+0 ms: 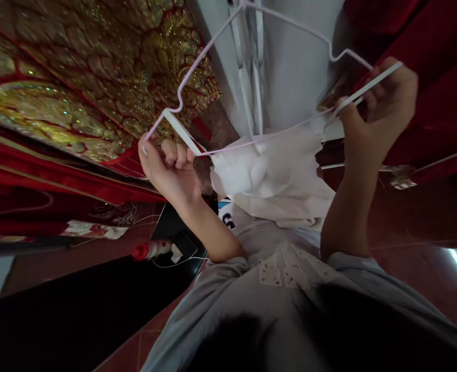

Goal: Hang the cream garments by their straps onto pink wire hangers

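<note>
I hold a thin pink-white wire hanger [197,67] up in front of me. My left hand [166,168] is closed around its left end, where a white strap runs. Pinching the hanger's right end and a white strap is my right hand [383,111], fingers closed. A crumpled white garment [275,175] hangs from the hanger's lower wire between my hands, drooping toward my grey shirt.
A red fabric with gold sequin embroidery [89,82] fills the upper left. A white door or frame [290,62] stands behind the hanger. Dark red cloth [438,77] hangs at right. A phone with a white cable [178,248] lies on a black surface lower left, over a red tiled floor.
</note>
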A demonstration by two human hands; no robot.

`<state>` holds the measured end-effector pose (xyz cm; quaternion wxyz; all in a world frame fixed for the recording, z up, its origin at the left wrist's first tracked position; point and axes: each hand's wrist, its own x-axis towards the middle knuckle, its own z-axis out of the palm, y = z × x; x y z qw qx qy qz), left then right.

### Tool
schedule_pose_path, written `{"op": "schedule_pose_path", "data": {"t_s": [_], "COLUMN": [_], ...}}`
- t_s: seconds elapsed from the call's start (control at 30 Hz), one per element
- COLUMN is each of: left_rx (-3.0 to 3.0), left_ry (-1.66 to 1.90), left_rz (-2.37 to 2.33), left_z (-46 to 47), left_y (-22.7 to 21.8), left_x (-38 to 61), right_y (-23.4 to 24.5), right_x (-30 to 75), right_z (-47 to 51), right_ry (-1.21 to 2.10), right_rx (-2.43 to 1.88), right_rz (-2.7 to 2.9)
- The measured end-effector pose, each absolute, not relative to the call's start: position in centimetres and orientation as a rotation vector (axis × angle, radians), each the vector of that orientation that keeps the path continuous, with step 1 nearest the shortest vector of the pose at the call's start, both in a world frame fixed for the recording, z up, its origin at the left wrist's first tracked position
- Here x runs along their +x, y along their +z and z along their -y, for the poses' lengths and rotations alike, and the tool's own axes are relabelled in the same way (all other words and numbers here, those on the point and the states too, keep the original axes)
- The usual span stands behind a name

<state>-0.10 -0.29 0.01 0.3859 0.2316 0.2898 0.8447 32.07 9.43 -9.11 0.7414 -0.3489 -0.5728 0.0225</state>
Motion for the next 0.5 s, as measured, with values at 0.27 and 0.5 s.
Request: {"op": "schedule_pose_path", "data": {"t_s": [0.27,0.5], "left_rx": [0.716,0.749], "left_ry": [2.168,2.106], "left_rz": [-0.756,-0.906], "left_z": [-0.1,-0.3], "left_y": [-0.9,-1.8], "left_x": [-1.2,-2.2], "right_y": [-8.2,-0.6], "right_x": [34.0,31.4], "right_z": [-10.1,-6.9], "right_ry": [0.061,0.152], "right_rx": [-0.740,-0.885], "right_rz": [1.328,1.588]}}
